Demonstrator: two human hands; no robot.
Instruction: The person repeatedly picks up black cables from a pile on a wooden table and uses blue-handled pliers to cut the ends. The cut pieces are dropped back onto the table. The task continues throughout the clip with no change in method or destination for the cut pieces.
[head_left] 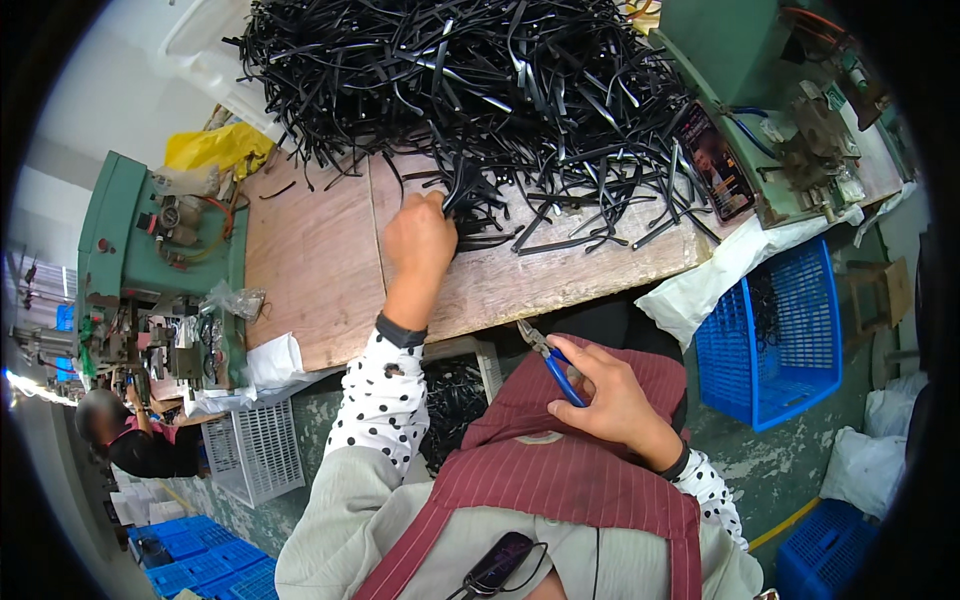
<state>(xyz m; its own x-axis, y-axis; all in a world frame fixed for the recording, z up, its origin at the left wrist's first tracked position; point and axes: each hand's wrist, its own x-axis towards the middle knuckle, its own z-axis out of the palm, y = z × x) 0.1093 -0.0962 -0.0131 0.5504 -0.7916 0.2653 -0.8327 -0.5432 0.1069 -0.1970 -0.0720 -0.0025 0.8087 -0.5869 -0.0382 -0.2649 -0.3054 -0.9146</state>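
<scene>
While above the apron [600, 495], pliers [544, 349] diagonal, nose-first up-left toward table [315, 255].

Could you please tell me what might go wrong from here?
The black strips lie tangled by the left hand, so pulling one could drag others along. Some lie loose toward the front edge of the table and might get knocked off. The right hand holds pliers above the maroon apron, so a slip could drop them onto it.
</scene>
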